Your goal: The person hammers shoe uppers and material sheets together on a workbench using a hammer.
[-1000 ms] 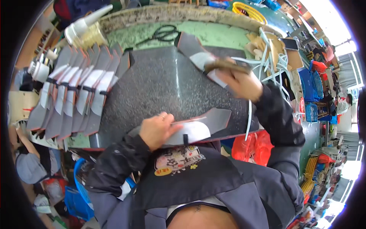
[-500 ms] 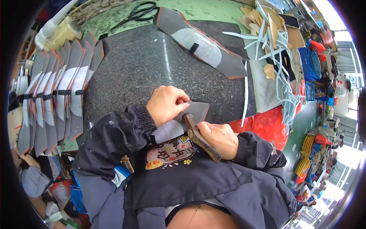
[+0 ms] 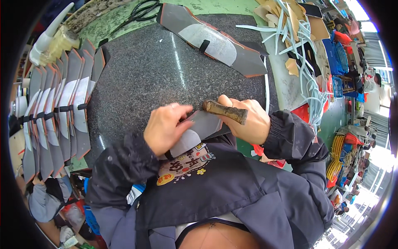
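My right hand [image 3: 252,121] is closed around a hammer [image 3: 227,111] with a worn wooden handle, raised just above the near edge of the dark work slab. Below it lies a grey shoe-upper piece [image 3: 205,126] with a lighter grey patch, resting against the front of my apron. My left hand [image 3: 165,128] is over the far left edge of this piece, thumb and forefinger apart. Its fingertips are smeared by motion, so their grip does not show. A like piece [image 3: 213,43] with orange edges and a black strap lies flat at the back of the slab.
Several such pieces [image 3: 62,106] stand in a row at the left. Black scissors [image 3: 134,16] lie at the back. Pale strips [image 3: 309,83] and tan scraps [image 3: 292,66] are heaped at the right, near a red bag [image 3: 302,113]. A person's arm [image 3: 43,201] shows at lower left.
The hammer has swung up and right, its handle now nearly level. My left hand has moved slightly left and down, its fingers off their tight pinch. The view has shifted a little.
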Demonstrator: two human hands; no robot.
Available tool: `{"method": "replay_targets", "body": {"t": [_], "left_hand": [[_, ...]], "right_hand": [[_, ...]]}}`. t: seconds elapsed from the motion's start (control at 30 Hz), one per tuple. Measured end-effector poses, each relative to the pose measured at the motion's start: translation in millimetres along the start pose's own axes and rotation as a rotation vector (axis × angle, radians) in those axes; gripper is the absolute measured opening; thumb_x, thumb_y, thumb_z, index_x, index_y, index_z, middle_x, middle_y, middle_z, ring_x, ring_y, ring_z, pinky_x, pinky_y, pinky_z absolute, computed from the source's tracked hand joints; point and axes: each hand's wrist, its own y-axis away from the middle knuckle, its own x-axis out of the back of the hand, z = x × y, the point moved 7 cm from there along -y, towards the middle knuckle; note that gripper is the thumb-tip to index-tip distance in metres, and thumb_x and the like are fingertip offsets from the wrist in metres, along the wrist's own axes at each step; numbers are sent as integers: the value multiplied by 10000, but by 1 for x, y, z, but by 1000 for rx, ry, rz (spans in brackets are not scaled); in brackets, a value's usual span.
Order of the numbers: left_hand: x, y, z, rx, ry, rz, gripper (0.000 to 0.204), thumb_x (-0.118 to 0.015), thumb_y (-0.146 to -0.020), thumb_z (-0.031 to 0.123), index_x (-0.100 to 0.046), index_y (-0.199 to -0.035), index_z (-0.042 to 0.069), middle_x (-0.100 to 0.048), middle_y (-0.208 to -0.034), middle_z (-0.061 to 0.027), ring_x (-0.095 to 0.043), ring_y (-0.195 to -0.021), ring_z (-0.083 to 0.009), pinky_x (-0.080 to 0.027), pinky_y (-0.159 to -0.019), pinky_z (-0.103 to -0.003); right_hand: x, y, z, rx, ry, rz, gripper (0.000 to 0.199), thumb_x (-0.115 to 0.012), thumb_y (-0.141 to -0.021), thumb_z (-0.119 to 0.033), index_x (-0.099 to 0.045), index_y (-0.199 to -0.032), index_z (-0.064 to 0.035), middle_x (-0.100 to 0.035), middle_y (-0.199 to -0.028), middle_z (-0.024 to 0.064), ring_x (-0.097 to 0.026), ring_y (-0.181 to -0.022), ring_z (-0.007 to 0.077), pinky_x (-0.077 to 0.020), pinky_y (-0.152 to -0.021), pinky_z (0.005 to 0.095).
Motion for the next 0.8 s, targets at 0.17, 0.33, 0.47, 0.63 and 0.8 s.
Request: {"method": "replay_targets", "body": {"t": [0.17,0.33,0.47,0.63,0.8], "left_hand": [[-26,34,32,-328,-596,104,388,-569,-722,69,-614,-1096,-22,-573,-1024,-97,-561,-845,-238,-491,-700,-342],[-4,35,4,-143,-210,37,329,-590,-732,93,-634,-1046,7,-595,-993,-83,-579,-874,-233,-488,-710,-343],[-17,51,22,-290,-544,77,298,-619,-746,57,-643,-1042,29,-605,-947,-79,-592,-835,-239,-504,-677,-362],[20,63,-32,78,162,79,240,-712,-783,73,-674,-1005,-10,-652,-813,-137,-655,-704,-269,-520,-666,-319],[5,90,6,-359,-498,273,305,-684,-730,58,-649,-1025,-9,-604,-911,-88,-611,-792,-250,-499,-678,-362]], "right_hand": [[10,-10,2,117,-88,125,176,-588,-887,-176,-529,-1002,-57,-569,-660,134,-613,-585,346,-479,-510,439],[-11,-4,-26,90,26,-21,239,-576,-879,-199,-512,-1076,-80,-614,-850,139,-637,-630,314,-508,-522,423],[-4,-13,-21,108,3,17,294,-573,-867,-118,-557,-1160,-94,-574,-785,124,-634,-657,301,-521,-529,394],[-32,3,-53,152,69,-6,331,-623,-816,-169,-505,-1109,-71,-606,-817,107,-638,-618,288,-518,-510,387],[-13,-10,-61,224,-109,79,392,-633,-807,-61,-559,-1189,-106,-604,-826,119,-638,-676,309,-505,-539,418]]}}
